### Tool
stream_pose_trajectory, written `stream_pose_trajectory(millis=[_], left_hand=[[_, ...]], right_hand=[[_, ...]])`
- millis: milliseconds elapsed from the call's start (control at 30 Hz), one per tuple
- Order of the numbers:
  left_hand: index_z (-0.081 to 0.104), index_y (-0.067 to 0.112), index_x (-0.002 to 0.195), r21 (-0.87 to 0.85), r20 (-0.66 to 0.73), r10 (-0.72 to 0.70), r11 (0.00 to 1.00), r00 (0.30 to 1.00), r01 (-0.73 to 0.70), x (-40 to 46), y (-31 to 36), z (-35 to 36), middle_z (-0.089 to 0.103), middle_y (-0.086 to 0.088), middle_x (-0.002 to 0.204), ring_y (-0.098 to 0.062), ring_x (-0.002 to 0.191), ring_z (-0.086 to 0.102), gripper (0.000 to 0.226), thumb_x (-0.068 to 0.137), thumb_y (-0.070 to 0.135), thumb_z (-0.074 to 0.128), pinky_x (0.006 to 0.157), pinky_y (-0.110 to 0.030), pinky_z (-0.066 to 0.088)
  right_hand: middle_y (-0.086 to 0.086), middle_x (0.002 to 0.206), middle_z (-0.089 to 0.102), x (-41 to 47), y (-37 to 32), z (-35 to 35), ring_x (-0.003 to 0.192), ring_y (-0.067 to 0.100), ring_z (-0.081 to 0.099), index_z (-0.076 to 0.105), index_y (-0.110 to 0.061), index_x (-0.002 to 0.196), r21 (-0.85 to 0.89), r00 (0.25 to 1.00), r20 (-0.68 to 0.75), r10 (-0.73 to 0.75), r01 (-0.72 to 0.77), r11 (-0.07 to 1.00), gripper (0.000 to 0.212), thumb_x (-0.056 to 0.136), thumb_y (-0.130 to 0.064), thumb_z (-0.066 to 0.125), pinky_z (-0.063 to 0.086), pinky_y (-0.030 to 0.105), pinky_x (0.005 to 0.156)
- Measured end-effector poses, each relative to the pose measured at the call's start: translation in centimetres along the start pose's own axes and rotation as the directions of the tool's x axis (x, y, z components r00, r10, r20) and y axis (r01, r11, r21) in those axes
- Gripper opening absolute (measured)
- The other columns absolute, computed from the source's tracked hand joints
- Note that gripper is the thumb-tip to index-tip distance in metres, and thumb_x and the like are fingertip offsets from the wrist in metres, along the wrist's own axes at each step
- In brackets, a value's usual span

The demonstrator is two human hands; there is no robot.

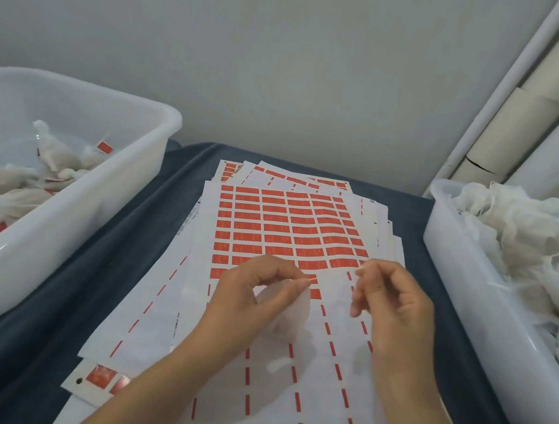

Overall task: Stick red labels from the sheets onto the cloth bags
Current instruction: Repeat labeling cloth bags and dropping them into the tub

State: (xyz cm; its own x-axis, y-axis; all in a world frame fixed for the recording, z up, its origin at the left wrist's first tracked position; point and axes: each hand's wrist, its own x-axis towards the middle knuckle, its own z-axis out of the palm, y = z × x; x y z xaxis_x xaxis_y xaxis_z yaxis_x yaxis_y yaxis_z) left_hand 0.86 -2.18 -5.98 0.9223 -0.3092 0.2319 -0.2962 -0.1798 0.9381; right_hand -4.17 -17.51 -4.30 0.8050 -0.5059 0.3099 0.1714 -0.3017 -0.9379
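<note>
1. The left hand (257,294) hovers over the top label sheet (286,232). Thumb and forefinger are pinched together on a thin red label (311,278), seen nearly edge-on. A small white cloth bag (291,311) hangs under the same hand, apparently tucked against the palm. This keeps bag and label close for sticking.
2. The right hand (395,306) is just beside it, clear of the sheet. Its fingers are loosely curled and slightly apart, and I see nothing held in them. My guess is that it is about to take or press the label.
3. The sheet's near rows are already stripped, leaving only red dashes. The far rows are still full, so peeling runs from the near edge outward. More sheets are fanned underneath on the dark blue cloth (141,233).
4. The left tub (69,200) holds bags carrying red labels, probably the finished ones. The right tub (460,295) holds plain white bags (519,239), probably the supply. With the sheets between them, the work passes right to left.
5. Judgement: a label is lifted but not yet stuck on.
</note>
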Motion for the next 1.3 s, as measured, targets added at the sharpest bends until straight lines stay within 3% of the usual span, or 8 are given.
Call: stream_pose_trajectory(millis=[167, 333, 500, 633, 867, 967, 1167, 1300], left_hand=[[0.061, 0.036, 0.075, -0.045, -0.161, -0.018, 0.999, 0.987, 0.011, -0.5, 0.1, -0.2, 0.060, 0.026, 0.079, 0.006, 0.077, 0.057, 0.028, 0.069, 0.059, 0.047, 0.059, -0.003, 0.043], [0.075, 0.024, 0.080, -0.189, 0.437, -0.345, 0.868, 0.831, 0.460, -0.6, 0.6, 0.3, 0.069, 0.000, 0.065, -0.007, 0.044, 0.054, 0.064, 0.076, 0.067, 0.027, 0.042, -0.014, 0.040], [0.075, 0.020, 0.094, -0.621, 0.441, -0.388, 0.519, 0.809, 0.587, 0.6, 0.4, -1.2, 0.072, -0.001, 0.099, -0.015, 0.077, 0.061, 0.042, 0.081, 0.048, 0.047, 0.058, -0.020, 0.045], [0.064, 0.011, 0.103, -0.868, 0.382, -0.380, 0.167, 0.843, 0.468, 0.9, 0.1, -3.1, 0.068, -0.004, 0.075, -0.008, 0.042, 0.047, 0.032, 0.076, 0.027, 0.060, 0.033, -0.012, 0.036], [0.055, 0.020, 0.056, -0.309, 0.463, -0.401, 0.763, 0.791, 0.567, 0.7, 0.4, -2.1, 0.041, 0.001, 0.054, -0.008, 0.042, 0.035, 0.041, 0.087, 0.045, 0.046, 0.042, -0.015, 0.032], [0.047, 0.027, 0.044, -0.100, 0.552, -0.411, 0.831, 0.725, 0.548, 0.3, 0.3, -1.3, 0.038, 0.004, 0.049, -0.008, 0.040, 0.032, 0.049, 0.089, 0.047, 0.044, 0.042, -0.015, 0.032], [0.056, 0.020, 0.046, -0.114, 0.658, -0.418, 0.767, 0.627, 0.631, 1.2, 0.7, -1.0, 0.044, 0.002, 0.044, -0.009, 0.035, 0.040, 0.037, 0.071, 0.047, 0.058, 0.039, -0.015, 0.038], [0.069, 0.023, 0.073, -0.092, 0.532, -0.289, 0.915, 0.796, 0.394, 0.6, 0.1, -1.1, 0.058, 0.002, 0.060, -0.006, 0.047, 0.049, 0.028, 0.068, 0.050, 0.066, 0.049, -0.014, 0.044]], right_hand=[[-0.007, 0.070, 0.069, -0.2, -0.5, 0.2, 0.059, 0.011, 0.064, 0.064, -0.020, 0.080, 0.155, 0.991, 0.096, 0.096, -0.110, 0.982, 0.025, 0.076, -0.043, 0.053, 0.049, 0.011, 0.056], [-0.004, 0.060, 0.064, -0.7, -1.2, 0.3, 0.050, 0.010, 0.057, 0.069, -0.025, 0.073, 0.201, 0.969, 0.246, 0.035, -0.086, 0.976, 0.021, 0.075, -0.039, 0.054, 0.052, 0.017, 0.054], [-0.014, 0.058, 0.062, -1.9, -1.7, 1.2, 0.052, 0.003, 0.056, 0.068, -0.032, 0.072, 0.117, 0.815, 0.575, -0.071, 0.004, 0.993, 0.010, 0.075, -0.035, 0.059, 0.045, 0.012, 0.050], [-0.018, 0.064, 0.064, -1.5, -1.3, 1.2, 0.059, -0.001, 0.058, 0.065, -0.031, 0.077, -0.080, 0.792, 0.607, 0.067, -0.023, 0.996, 0.011, 0.074, -0.040, 0.059, 0.045, 0.008, 0.054], [-0.026, 0.081, 0.061, -0.8, 0.0, 1.2, 0.083, -0.010, 0.058, 0.055, -0.035, 0.081, -0.157, 0.962, 0.270, -0.052, 0.097, 0.983, 0.014, 0.078, -0.048, 0.052, 0.043, 0.000, 0.067], [-0.030, 0.094, 0.060, -1.8, 0.4, 2.3, 0.098, -0.011, 0.055, 0.051, -0.037, 0.090, -0.136, 0.908, 0.358, -0.216, 0.280, 0.950, 0.002, 0.090, -0.037, 0.049, 0.040, 0.000, 0.079], [-0.027, 0.087, 0.059, -2.7, 1.2, 3.2, 0.093, -0.012, 0.056, 0.047, -0.035, 0.089, -0.122, 0.942, 0.312, -0.123, 0.167, 0.978, 0.013, 0.083, -0.044, 0.038, 0.044, 0.001, 0.072], [-0.024, 0.086, 0.056, -2.0, 1.4, 2.7, 0.091, -0.012, 0.055, 0.045, -0.035, 0.087, -0.145, 0.976, 0.205, -0.066, 0.097, 0.985, 0.015, 0.080, -0.046, 0.037, 0.045, 0.002, 0.070]])
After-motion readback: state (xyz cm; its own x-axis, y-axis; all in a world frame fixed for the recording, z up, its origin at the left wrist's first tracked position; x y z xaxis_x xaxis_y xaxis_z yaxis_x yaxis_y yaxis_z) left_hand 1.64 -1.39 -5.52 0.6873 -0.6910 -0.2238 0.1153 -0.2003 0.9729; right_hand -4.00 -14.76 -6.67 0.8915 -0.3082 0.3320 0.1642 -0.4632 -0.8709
